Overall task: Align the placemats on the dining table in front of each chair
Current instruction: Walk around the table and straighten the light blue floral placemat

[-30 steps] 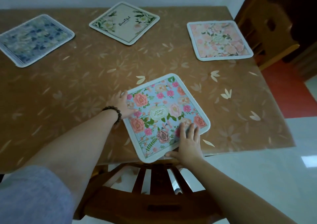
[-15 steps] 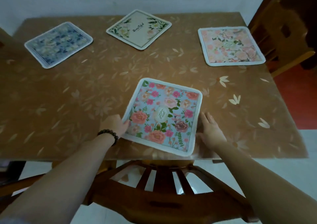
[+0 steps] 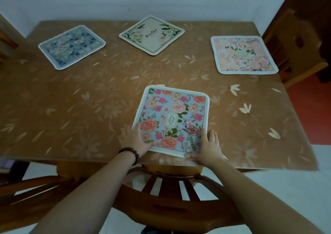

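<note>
Blue floral placemat (image 3: pixel 172 119), white-edged; left hand (image 3: pixel 138 140), right hand (image 3: pixel 208 146) flat on near corners

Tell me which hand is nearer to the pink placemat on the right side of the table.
Right. The right hand rests at the near-right corner of the blue floral placemat, on the side toward the pink placemat. The left hand sits at its near-left corner, farther away.

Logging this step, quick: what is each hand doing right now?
Left hand: open, flat on the near-left corner of the square blue floral placemat.
Right hand: open, fingers spread at its near-right corner.
</note>
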Available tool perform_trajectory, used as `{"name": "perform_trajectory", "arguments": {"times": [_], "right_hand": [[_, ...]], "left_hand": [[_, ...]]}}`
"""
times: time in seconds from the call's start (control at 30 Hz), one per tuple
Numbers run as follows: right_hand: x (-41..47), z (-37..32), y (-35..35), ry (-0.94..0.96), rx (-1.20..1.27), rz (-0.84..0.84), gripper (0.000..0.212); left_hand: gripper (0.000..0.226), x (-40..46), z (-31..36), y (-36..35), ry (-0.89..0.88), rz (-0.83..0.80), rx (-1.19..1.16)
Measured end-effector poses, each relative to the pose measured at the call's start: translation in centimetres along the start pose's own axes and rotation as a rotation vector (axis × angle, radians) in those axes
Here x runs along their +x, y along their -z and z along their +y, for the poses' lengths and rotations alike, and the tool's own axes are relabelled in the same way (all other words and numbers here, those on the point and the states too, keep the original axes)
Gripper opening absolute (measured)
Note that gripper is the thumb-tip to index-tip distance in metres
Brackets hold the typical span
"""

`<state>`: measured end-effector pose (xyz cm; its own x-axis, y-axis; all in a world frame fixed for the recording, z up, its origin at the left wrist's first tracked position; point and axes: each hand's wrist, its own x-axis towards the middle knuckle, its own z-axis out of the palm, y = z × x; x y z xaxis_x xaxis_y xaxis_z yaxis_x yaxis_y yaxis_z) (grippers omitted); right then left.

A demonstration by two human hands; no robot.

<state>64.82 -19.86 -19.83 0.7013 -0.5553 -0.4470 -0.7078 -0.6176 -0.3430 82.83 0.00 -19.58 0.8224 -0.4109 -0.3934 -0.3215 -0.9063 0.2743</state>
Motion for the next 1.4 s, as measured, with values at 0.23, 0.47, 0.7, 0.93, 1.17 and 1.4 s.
{"name": "perform_trajectory", "arguments": {"times": [0.23,0.47,0.7,0.93,1.17,1.4], "right_hand": [[-0.9,0.2,-0.5,0.044,-0.015,-0.046,0.136],[-1.0,2.6,1.0,-0.007,0.014,-0.051,0.129],[-1.9,2.6,0.5,-0.015,0.03,-0.023,0.129],[-2.7,2.2,-0.2,-0.041,0.051,0.024,0.12],[-3.3,2.0,-0.4,-0.069,0.076,0.049,0.116],[-3.4,2.4,-0.6,-0.068,0.085,0.061,0.112]], "left_hand": [[0.105,-0.3,-0.8,-0.4,-0.011,-0.043,-0.024],[0.11,-2.8,0.3,-1.6,-0.116,-0.085,-0.024],[0.12,-3.9,0.9,-3.0,-0.137,-0.051,0.142],[0.115,-4.2,0.7,-3.0,-0.143,-0.026,0.101],[0.107,-4.5,0.6,-3.0,-0.127,0.005,0.089],[0.099,-4.3,0.6,-3.4,-0.158,0.042,0.083]]}}
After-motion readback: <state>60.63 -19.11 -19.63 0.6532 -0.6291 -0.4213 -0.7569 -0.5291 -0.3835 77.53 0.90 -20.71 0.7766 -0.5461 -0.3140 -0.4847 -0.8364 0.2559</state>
